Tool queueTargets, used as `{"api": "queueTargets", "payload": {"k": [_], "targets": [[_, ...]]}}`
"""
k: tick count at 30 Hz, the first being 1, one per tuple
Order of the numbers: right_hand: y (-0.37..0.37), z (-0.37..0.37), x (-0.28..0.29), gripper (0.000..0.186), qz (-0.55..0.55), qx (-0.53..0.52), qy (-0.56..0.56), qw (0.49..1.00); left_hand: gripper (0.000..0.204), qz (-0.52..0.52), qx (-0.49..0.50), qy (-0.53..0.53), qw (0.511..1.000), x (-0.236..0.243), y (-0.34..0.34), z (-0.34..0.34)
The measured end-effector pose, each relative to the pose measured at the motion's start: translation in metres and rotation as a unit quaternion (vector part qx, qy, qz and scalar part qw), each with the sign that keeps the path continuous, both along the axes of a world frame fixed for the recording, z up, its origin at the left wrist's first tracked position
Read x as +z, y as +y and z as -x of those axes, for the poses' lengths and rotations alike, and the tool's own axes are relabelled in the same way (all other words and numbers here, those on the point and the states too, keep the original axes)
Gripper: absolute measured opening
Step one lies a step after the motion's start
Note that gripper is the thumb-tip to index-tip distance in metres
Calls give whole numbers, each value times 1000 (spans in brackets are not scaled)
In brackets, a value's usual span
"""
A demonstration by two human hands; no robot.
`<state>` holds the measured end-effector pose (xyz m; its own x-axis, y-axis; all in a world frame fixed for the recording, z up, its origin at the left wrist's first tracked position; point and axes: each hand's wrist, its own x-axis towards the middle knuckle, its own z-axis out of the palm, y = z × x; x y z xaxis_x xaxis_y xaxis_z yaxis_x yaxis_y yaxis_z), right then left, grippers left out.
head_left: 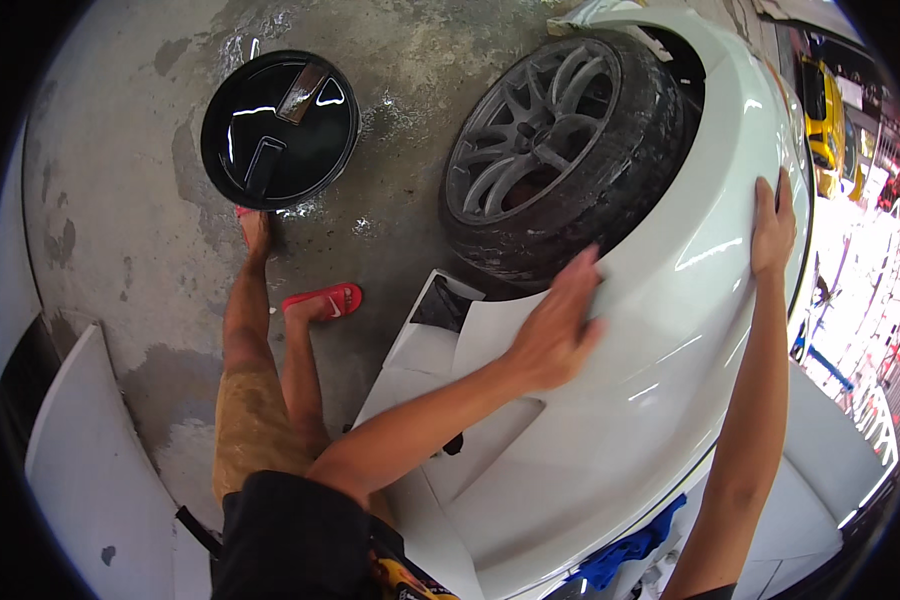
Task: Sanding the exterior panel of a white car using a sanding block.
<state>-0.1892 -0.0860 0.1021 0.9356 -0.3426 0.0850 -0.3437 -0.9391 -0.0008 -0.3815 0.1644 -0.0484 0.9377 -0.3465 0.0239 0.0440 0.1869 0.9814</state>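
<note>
While L hand (555,330) lies flat on white fender (670,300), R hand (773,225) presses too, fingers together.

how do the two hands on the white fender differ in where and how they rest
The left hand lies low on the white fender, at the wheel-arch edge beside the tyre; the right hand sits higher, near the fender's top edge. The left hand's fingers angle toward the tyre; the right hand's point straight up. Both rest flat and open, holding nothing.
</note>
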Motion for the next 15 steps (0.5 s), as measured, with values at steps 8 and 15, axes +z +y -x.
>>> {"api": "queueTargets", "payload": {"k": [8,15], "targets": [[3,5,12,71,12,-17,-7,1000,69,34,-55,-17,998,-21,43,69],[8,2,5,70,5,-31,-10,999,66,20,-33,-164,986,12,-24,-77]]}}
